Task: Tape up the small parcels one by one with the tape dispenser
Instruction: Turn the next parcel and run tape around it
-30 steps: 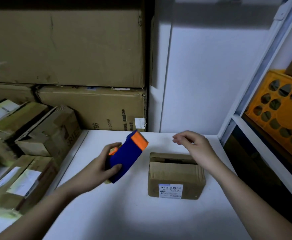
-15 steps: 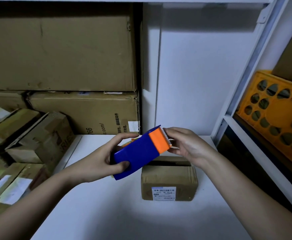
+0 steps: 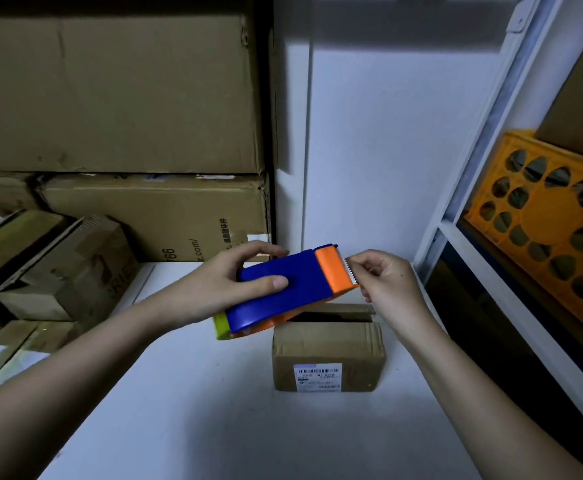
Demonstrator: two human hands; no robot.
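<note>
Fingers of the left hand grip the tape dispenser above the parcel; the right hand pinches at its toothed end.

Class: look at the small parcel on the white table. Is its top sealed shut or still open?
Still open. The small parcel shows a dark gap along its far top edge, with a flap standing behind it, and no tape across it that the picture shows.
</note>
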